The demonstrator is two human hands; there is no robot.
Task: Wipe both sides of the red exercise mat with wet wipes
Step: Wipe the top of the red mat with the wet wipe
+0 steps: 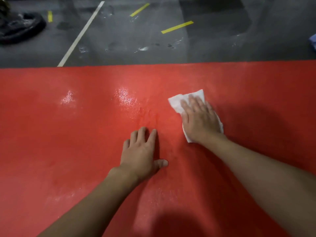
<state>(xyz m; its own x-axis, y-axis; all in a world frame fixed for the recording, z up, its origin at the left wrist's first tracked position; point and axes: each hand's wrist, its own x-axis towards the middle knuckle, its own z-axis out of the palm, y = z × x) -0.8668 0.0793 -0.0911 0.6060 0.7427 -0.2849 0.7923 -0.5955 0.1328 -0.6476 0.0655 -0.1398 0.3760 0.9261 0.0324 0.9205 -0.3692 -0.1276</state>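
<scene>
The red exercise mat (68, 134) lies flat on the floor and fills most of the view, its far edge running across the upper third. Wet shiny patches glisten near its middle. My right hand (200, 117) presses flat, fingers straight, on a white wet wipe (177, 102) spread on the mat right of centre. The wipe shows beyond my fingertips and beside my wrist. My left hand (142, 154) rests flat on the bare mat, fingers spread, a little nearer to me and left of the wipe.
Beyond the mat is dark grey floor (119, 36) with a white line (80, 35), yellow tape strips (177, 27) and wet smears. A black shoe (20, 28) sits at the far left. Something blue (313, 42) pokes in at the right edge.
</scene>
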